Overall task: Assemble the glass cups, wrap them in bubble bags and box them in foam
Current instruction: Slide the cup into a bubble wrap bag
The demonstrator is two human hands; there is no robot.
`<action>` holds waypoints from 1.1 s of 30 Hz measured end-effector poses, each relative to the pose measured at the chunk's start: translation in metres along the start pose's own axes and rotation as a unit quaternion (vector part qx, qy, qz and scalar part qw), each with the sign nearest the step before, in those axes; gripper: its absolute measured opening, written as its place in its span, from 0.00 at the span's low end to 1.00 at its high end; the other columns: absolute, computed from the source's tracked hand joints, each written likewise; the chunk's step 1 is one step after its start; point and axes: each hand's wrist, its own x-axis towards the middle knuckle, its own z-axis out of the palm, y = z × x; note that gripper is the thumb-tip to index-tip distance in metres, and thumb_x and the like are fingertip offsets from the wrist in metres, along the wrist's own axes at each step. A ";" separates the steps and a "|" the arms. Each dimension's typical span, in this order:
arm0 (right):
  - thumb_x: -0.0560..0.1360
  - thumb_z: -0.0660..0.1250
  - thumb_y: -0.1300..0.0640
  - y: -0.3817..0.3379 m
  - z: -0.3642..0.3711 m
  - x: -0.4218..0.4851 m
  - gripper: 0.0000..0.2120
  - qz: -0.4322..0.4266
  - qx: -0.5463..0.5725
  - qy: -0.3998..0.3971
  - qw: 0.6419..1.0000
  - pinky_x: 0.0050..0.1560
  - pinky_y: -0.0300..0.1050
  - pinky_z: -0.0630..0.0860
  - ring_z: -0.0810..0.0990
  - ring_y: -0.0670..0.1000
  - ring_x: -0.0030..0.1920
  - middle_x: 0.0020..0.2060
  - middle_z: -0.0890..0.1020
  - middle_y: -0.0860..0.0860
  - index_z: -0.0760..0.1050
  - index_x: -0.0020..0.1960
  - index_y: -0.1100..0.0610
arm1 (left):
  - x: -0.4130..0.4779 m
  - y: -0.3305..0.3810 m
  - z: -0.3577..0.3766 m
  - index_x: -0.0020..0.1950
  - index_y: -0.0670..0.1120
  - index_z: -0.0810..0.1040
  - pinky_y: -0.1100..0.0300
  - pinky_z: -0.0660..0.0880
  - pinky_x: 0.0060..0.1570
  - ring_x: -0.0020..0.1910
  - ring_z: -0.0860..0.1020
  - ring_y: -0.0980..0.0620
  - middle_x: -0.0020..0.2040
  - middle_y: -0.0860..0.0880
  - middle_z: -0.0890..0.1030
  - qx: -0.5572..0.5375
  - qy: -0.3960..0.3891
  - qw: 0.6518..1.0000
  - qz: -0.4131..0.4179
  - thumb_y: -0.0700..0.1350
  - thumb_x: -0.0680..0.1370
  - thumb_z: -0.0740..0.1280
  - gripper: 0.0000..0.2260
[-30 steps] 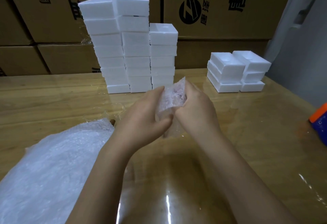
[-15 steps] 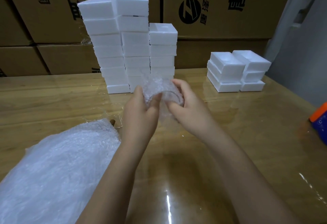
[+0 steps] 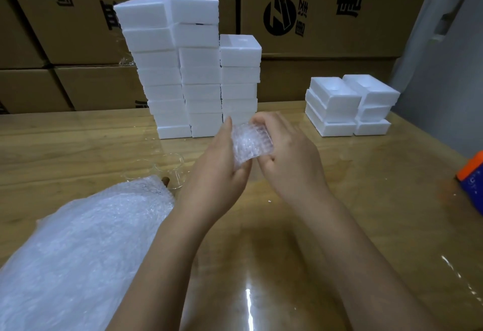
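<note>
In front of the tall foam stack [image 3: 193, 69], the left hand [image 3: 219, 174] and right hand [image 3: 290, 163] both grip a bubble-wrapped cup [image 3: 251, 145] between them, fingers curled round it, above the table [image 3: 366, 200]. Some bare glasses [image 3: 172, 171] lie before the stack's left side.

- The bubble bag [image 3: 252, 145] you hold: clear, bumpy plastic.
- Your table [image 3: 366, 200]: glossy, smooth wood.
- The foam boxes [image 3: 201, 69] before you: matt white.
- The cartons [image 3: 339, 43]: matt brown cardboard.
</note>
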 end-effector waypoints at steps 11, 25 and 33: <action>0.74 0.61 0.59 -0.002 -0.003 0.000 0.24 0.022 0.050 -0.119 0.991 0.56 0.48 0.70 0.70 0.49 0.62 0.65 0.69 0.45 0.64 0.70 0.52 | 0.004 0.004 0.006 0.61 0.47 0.69 0.58 0.67 0.31 0.39 0.75 0.48 0.41 0.52 0.76 -0.011 0.040 0.997 -0.058 0.40 0.77 0.59 0.13; 0.74 0.63 0.52 0.006 -0.013 0.004 0.06 0.196 0.206 -0.288 0.914 0.21 0.37 0.64 0.71 0.44 0.21 0.27 0.78 0.43 0.72 0.51 0.47 | -0.004 -0.001 -0.015 0.73 0.64 0.59 0.61 0.68 0.66 0.69 0.64 0.67 0.71 0.66 0.65 -0.076 -0.143 0.979 0.124 0.65 0.60 0.74 0.44; 0.64 0.70 0.33 0.005 -0.046 0.005 0.27 0.177 0.316 -0.249 0.898 0.55 0.54 0.78 0.82 0.47 0.54 0.53 0.82 0.44 0.74 0.59 0.43 | -0.004 0.005 -0.019 0.61 0.51 0.73 0.62 0.78 0.50 0.57 0.79 0.58 0.59 0.56 0.80 -0.234 -0.045 0.962 0.130 0.49 0.62 0.77 0.29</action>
